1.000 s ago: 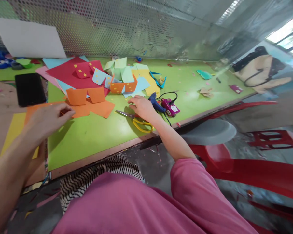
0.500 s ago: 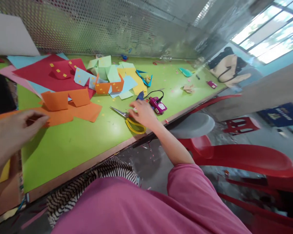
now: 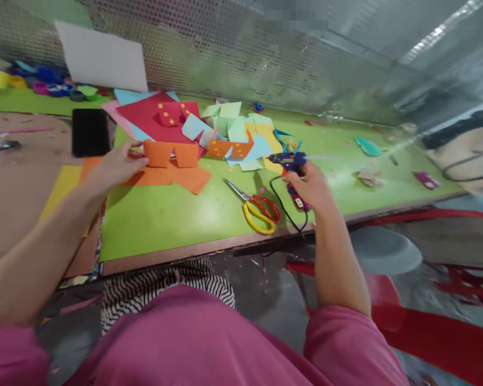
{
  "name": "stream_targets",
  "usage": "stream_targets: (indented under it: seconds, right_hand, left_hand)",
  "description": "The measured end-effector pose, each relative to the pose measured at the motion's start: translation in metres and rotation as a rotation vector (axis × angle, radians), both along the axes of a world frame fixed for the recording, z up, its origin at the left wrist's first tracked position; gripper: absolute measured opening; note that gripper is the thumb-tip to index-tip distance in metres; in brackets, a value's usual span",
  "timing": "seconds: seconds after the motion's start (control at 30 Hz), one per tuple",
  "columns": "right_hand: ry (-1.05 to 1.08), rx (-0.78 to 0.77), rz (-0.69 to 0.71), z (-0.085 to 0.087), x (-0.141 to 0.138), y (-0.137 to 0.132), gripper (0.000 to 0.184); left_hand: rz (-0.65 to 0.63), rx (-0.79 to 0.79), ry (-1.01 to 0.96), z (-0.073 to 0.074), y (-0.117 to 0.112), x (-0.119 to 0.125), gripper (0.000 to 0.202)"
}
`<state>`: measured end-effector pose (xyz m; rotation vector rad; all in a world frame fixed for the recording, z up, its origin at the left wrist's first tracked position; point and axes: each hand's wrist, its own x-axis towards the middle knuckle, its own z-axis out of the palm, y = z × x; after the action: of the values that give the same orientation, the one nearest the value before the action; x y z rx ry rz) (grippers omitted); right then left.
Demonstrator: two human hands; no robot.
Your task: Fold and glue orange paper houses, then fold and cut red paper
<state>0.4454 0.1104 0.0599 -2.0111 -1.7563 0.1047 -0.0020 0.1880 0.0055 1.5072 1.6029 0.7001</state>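
My right hand [image 3: 312,185] is wrapped round a blue glue gun [image 3: 287,160], lifted over the table with its nozzle pointing left and a clear glue stick out the back. At the left, the thumb and curled fingers of my left hand [image 3: 126,161] close at the left edge of a folded orange paper cut-out [image 3: 159,154]. That cut-out stands on a flat orange sheet [image 3: 197,178]. Scissors [image 3: 251,203] with one yellow and one red handle lie between my hands. A black cord runs from the glue gun beside a purple box [image 3: 298,200], partly hidden by my right hand.
Behind are a red sheet [image 3: 139,112], a dotted orange cut-out [image 3: 231,148] and light green paper pieces [image 3: 227,115]. A black phone-like slab [image 3: 90,132] lies left. A white board [image 3: 104,59] leans on the mesh. A grey stool [image 3: 386,249] stands right, below the table edge.
My right hand has picked the glue gun up from beside the purple box. My left hand has moved up to the orange cut-out's left edge. The view has swung left.
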Motion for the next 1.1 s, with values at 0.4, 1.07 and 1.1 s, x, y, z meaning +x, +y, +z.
stream_targets:
  seconds: [0.4, 1.07, 1.1]
  right_hand:
    - [0.789, -0.283, 0.577, 0.002, -0.181, 0.007, 0.043]
    - [0.534, -0.298, 0.512, -0.033, -0.202, 0.037, 0.059]
    - [0.512, -0.309, 0.506, -0.030, -0.202, 0.036, 0.058]
  left_hand:
    - [0.004, 0.199, 0.084, -0.008, 0.002, 0.001, 0.056]
    - [0.070, 0.013, -0.386, -0.010, -0.011, 0.017, 0.033]
    - [0.068, 0.004, -0.403, -0.009, -0.012, 0.017, 0.034]
